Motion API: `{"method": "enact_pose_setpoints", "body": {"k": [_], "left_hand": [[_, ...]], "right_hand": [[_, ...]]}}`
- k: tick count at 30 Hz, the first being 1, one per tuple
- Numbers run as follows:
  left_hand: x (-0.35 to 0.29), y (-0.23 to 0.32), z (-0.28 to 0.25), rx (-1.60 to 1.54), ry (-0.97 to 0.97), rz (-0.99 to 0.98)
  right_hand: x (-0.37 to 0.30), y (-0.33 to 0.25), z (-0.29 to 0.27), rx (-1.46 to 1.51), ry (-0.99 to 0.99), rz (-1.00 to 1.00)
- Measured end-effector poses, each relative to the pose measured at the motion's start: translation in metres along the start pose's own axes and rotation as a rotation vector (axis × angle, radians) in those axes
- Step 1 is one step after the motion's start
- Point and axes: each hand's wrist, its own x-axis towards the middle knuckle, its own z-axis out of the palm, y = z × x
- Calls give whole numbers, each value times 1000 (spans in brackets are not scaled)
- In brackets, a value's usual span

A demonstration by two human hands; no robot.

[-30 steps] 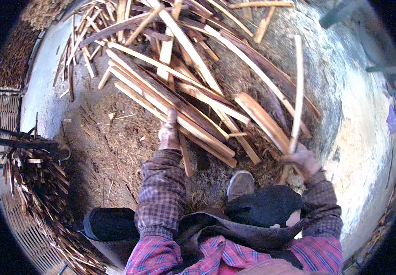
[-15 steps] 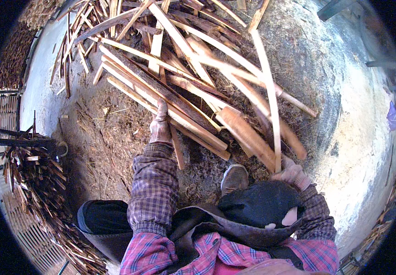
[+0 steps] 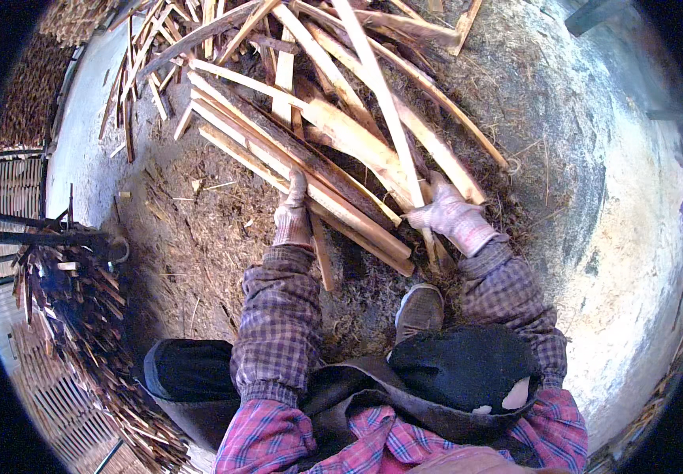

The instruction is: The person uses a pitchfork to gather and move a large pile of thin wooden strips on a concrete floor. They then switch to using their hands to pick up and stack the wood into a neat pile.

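My left hand (image 3: 292, 215), in a dirty pale glove, is closed round a slanting bundle of split wooden strips (image 3: 349, 217), some pale and one with dark bark. Its thumb lies along the top, while the other fingers are hidden beneath. My right hand (image 3: 454, 221), gloved too, grips the lower part of a long pale wooden strip (image 3: 385, 87), with the thumb over it. A broad wooden slat (image 3: 357, 141) lies between the two hands, its lower end near my right thumb. A thicker strip (image 3: 436, 154) slants down to my right fingers.
A heap of loose wooden sticks (image 3: 207, 28) spreads across the far side. Stacked split wood (image 3: 81, 316) stands on the left by a dark rail (image 3: 41, 237). A pale, stained wall (image 3: 626, 261) curves along the right. My shoe (image 3: 419, 310) rests on the debris-strewn ground.
My right hand has moved up and left from beside my knee to the wood near the bundle. The long strip and broad slat have shifted with it. My left hand keeps its hold.
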Motion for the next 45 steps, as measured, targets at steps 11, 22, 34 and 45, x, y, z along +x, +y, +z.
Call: {"method": "enact_pose_setpoints", "body": {"k": [11,22,34,45], "left_hand": [[9,1,-17,71,80,4],[-2,1,4,-18,178,59],[-18,22,18,43,219,27],[-17,6,22,32,262,17]], "right_hand": [[-82,-47,-6,-551,-15,125],[22,-192,-130,-682,294,11],[13,-30,-137,-984,119,-7],[57,13,-67,361,-58,-326]]}}
